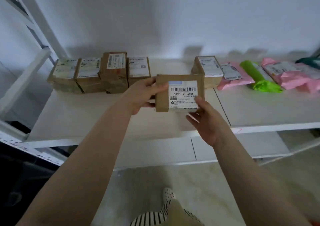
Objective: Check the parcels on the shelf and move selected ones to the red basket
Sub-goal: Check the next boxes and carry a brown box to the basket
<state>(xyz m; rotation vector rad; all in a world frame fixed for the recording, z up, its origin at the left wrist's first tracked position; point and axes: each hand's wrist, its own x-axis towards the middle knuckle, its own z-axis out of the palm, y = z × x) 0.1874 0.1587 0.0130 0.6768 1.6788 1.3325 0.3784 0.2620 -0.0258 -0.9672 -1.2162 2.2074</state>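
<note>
I hold a small brown cardboard parcel (179, 93) above the white shelf (103, 114), its white barcode label facing me. My left hand (142, 95) grips its left edge, thumb on the front. My right hand (206, 121) holds its lower right corner from below, thumb on the label. Along the back of the shelf stand several brown parcels (97, 73) at the left and one more brown parcel (207, 71) right of centre. The red basket is not in view.
Pink mailer bags (232, 76) and a green mailer bag (258, 78) lie at the shelf's right end. A lower shelf board (216, 147) sits beneath. A white shelf upright (39, 19) slants at the left. My foot in a dotted slipper (168, 194) stands on the pale floor.
</note>
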